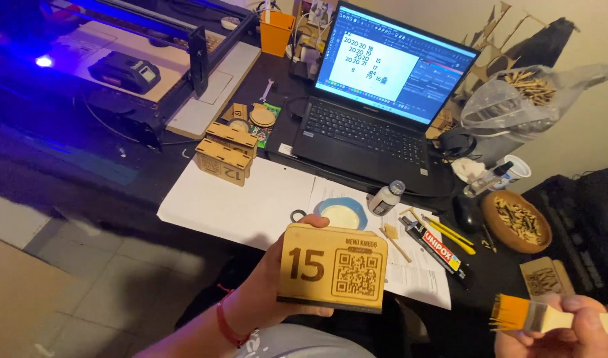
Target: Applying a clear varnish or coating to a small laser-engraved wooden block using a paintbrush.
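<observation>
My left hand grips a small wooden box sign with an engraved number and a square code pattern, held upright in front of me at the lower middle. My right hand at the lower right corner holds a flat paintbrush with orange bristles pointing left, a short gap from the sign. A red string bracelet circles my left wrist.
White paper sheets cover the dark desk, with a blue dish of white glue, a small bottle and a glue tube. Behind are an open laptop, stacked wooden boxes, a laser engraver, and a bowl of clothespins.
</observation>
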